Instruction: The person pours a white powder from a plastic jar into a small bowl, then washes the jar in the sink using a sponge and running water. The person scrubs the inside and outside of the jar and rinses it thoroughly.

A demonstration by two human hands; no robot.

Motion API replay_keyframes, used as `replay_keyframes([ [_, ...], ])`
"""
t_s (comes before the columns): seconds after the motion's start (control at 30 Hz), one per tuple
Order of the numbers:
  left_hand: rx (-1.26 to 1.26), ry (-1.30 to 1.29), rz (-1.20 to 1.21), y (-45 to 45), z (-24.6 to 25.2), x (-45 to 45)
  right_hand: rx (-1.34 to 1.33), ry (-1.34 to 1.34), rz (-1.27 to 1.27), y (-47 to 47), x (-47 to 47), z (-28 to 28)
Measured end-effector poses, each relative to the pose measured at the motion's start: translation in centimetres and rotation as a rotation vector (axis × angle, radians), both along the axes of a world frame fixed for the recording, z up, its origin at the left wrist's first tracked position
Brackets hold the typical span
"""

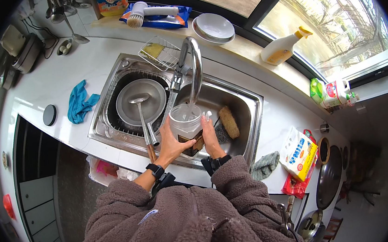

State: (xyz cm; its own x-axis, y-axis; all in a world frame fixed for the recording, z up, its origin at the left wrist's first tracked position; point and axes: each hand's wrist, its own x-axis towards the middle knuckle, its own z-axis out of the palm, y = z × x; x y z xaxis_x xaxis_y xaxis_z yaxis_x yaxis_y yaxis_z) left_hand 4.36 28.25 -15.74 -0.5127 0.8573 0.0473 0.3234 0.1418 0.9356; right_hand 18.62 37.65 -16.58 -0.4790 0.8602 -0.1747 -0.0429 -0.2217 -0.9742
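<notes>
Under the curved chrome faucet a transparent wide-mouthed jar is held upright with its top uncovered. What looks like a stream of water runs from the spout into it. My left hand grips the jar's left side, thumb across its front. On the other side, my right hand presses against the jar; a small white thing shows at its fingertips, too small to identify. A dark label covers the lower jar. Below is the right basin of the steel sink, holding a brown loofah-like scrubber and a grey scouring pad.
In the left basin, a ladle rests across a metal bowl. A blue cloth and round black lid lie left. A wire rack stands behind; a spray bottle is on the sill. Right are a grey cloth and food packets.
</notes>
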Motion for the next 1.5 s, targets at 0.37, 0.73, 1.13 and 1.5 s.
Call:
replay_keyframes([
  [0.37, 0.002, 0.016, -0.086, -0.5, 0.5, 1.5, -0.128, 0.078, 0.031, 0.7, 1.4, 0.3],
  [0.73, -0.134, 0.068, -0.073, 0.0, 1.3, 1.2, -0.404, 0.134, -0.123, 0.4, 0.6, -2.3],
  [1.13, 0.129, 0.189, -0.008, 1.7, -0.7, 0.0, -0.173, 0.262, -0.045, 3.1, -0.9, -4.3],
  [1.5, -0.061, 0.019, 0.039, 1.6, -1.7, 1.5, 0.526, -0.55, -0.09, 3.0, -1.1, -1.9],
])
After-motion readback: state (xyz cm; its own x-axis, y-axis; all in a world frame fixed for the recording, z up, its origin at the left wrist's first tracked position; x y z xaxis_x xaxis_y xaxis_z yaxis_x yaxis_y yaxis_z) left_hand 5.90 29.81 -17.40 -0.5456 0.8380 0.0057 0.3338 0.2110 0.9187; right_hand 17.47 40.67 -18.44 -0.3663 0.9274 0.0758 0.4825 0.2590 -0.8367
